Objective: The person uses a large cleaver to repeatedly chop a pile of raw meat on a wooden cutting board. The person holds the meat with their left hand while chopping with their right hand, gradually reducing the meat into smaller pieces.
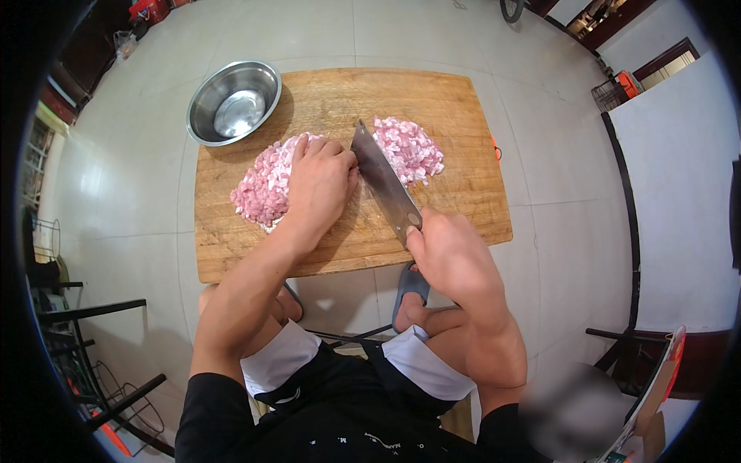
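Note:
A cleaver [384, 184] with a wide steel blade stands on edge on the wooden chopping board [340, 96]. My right hand [450, 245] is closed round its handle, thumb against the base of the blade. Diced pink-and-white meat lies in two heaps, a left heap [262, 185] and a right heap [407, 148] just beyond the blade. My left hand [322, 179] rests on the right side of the left heap, its fingers curled down close to the blade's left face. The pieces under those fingers are mostly hidden.
A steel bowl [202, 116] sits at the board's far left corner, overhanging its edge. My slippered feet [411, 289] are below the board's near edge. Dark metal frames [116, 316] stand at the left, and a white panel [664, 208] rises at the right. A blurred round shape is at lower right.

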`<state>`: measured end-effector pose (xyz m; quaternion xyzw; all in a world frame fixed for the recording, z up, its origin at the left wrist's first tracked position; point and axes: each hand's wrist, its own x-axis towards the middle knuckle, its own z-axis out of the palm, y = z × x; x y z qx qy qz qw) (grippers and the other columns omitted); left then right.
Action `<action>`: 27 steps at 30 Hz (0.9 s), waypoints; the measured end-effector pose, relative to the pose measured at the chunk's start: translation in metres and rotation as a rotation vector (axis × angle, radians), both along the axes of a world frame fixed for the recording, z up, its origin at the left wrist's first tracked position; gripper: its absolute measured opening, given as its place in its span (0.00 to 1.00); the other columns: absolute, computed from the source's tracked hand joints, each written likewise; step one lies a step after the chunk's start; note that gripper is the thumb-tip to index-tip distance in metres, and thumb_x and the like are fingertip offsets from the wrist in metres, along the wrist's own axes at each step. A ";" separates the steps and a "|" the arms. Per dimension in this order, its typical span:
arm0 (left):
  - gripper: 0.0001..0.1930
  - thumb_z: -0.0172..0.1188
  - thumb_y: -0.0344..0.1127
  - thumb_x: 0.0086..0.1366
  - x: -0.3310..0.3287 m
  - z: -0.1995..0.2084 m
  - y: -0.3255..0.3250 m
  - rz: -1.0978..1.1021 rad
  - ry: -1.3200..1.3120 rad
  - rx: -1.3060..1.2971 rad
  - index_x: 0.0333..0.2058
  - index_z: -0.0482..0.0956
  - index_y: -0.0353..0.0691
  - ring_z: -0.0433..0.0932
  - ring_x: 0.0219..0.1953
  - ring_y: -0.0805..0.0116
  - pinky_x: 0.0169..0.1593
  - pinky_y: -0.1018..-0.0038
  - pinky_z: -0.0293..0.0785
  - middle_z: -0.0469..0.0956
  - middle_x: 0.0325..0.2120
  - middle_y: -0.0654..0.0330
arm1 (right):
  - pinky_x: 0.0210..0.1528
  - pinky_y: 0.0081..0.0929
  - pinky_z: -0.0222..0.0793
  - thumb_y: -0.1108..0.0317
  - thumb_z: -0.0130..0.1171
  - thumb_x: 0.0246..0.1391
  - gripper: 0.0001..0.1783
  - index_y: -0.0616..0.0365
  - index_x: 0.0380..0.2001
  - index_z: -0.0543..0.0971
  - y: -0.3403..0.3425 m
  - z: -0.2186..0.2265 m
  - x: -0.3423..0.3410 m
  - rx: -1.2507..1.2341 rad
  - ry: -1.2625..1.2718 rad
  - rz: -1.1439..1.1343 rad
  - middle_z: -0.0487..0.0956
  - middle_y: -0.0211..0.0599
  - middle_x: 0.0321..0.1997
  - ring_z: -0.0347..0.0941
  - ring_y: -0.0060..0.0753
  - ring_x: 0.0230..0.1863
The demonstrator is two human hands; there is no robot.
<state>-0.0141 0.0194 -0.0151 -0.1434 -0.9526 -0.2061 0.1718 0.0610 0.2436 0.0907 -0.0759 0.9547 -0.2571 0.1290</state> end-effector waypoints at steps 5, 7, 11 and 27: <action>0.05 0.70 0.33 0.64 0.000 -0.002 0.000 -0.014 -0.005 0.023 0.36 0.89 0.41 0.82 0.54 0.52 0.74 0.44 0.66 0.84 0.40 0.57 | 0.42 0.58 0.80 0.64 0.57 0.71 0.17 0.71 0.33 0.80 -0.003 0.006 -0.003 0.020 -0.011 0.084 0.84 0.65 0.29 0.85 0.69 0.36; 0.04 0.70 0.33 0.64 -0.001 -0.005 -0.001 -0.033 0.000 0.035 0.36 0.89 0.41 0.81 0.53 0.52 0.74 0.44 0.66 0.84 0.39 0.57 | 0.44 0.59 0.80 0.64 0.56 0.71 0.18 0.71 0.34 0.80 -0.008 0.006 -0.008 0.052 -0.046 0.093 0.84 0.67 0.31 0.85 0.70 0.39; 0.04 0.70 0.32 0.62 -0.001 -0.005 -0.003 -0.056 -0.008 0.045 0.35 0.88 0.41 0.80 0.54 0.52 0.74 0.43 0.65 0.83 0.38 0.56 | 0.46 0.62 0.80 0.63 0.54 0.71 0.18 0.71 0.37 0.81 -0.034 0.001 -0.029 0.085 -0.131 0.025 0.84 0.69 0.33 0.85 0.72 0.41; 0.09 0.73 0.40 0.68 0.002 0.004 -0.011 -0.167 0.022 -0.080 0.44 0.93 0.47 0.77 0.65 0.57 0.77 0.39 0.61 0.85 0.51 0.62 | 0.21 0.29 0.72 0.68 0.61 0.65 0.07 0.61 0.37 0.77 -0.010 -0.035 -0.040 -0.796 -0.220 -0.447 0.76 0.31 0.26 0.77 0.27 0.19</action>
